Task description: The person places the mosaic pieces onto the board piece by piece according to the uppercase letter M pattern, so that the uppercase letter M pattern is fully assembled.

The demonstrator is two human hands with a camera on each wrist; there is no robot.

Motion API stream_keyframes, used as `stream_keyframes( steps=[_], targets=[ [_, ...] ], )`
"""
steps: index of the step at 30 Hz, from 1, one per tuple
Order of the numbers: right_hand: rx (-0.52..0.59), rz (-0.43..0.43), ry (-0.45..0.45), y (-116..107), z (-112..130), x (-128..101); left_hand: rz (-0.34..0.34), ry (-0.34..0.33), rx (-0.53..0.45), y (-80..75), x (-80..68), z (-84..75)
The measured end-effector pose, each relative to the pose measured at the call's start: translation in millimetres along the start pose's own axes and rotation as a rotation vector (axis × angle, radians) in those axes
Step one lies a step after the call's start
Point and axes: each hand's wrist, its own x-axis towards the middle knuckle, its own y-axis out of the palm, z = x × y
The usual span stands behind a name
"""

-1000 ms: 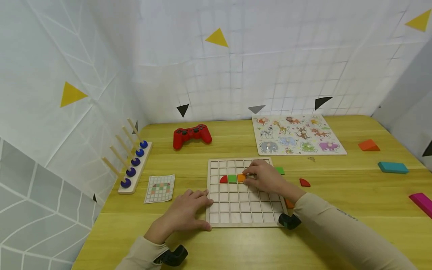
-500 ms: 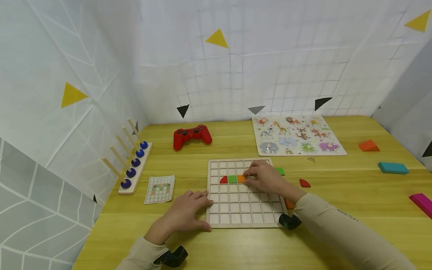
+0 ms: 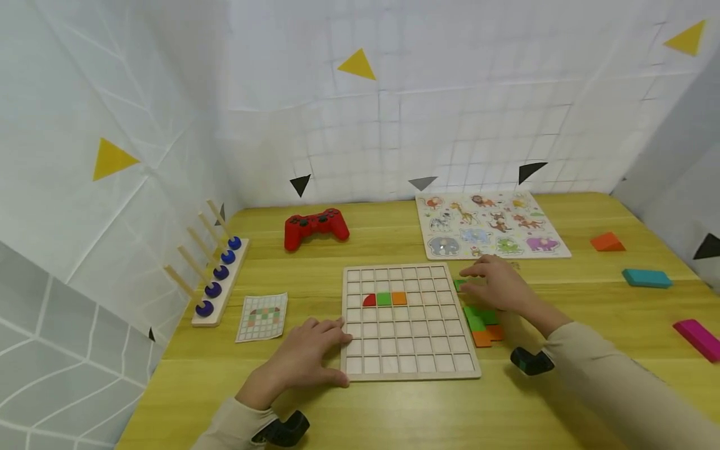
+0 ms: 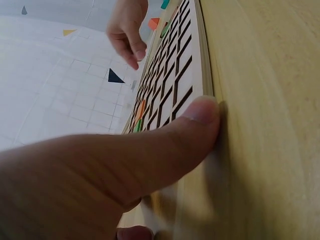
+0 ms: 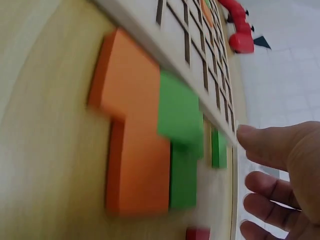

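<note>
Three tiles [image 3: 384, 299] sit in the grid board [image 3: 407, 329], and here's the right hand [image 3: 497, 286], empty, fingers loose, at a green tile [image 3: 458, 285] beside the board's right edge. Looks light, stiff, likely smooth: pinch opposite sides. The left hand [image 3: 312, 355], gripping nothing, rests at the board's left edge. That green tile's partly covered; right of the board, a red piece [image 5: 197, 235] shows cut off.

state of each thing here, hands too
Left hand, touching the grid board
Right hand, holding no visible tile
Grid board, flat, three tiles set in
Loose tiles, outside the grid board
Pattern card, face up
Controller, buttons up
Peg rack, one blue bead per peg
Animal puzzle, picture side up
Teal block, flat
Pink block, flat
</note>
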Motion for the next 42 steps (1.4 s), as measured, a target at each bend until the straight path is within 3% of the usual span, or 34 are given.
stream_keyframes(
  steps=[11,18,42],
  targets=[
    [-0.03,0.099,-0.003,-2,-15,-1,-0.003,0.011,0.006,-0.7,1.0,1.7],
    [-0.046,0.079,-0.038,1,-14,0,0.005,0.01,-0.001,-2.0,0.5,1.7],
    [-0.066,0.05,-0.004,-4,-13,-4,0.015,0.017,-0.019,-2.2,0.8,4.6]
  ],
)
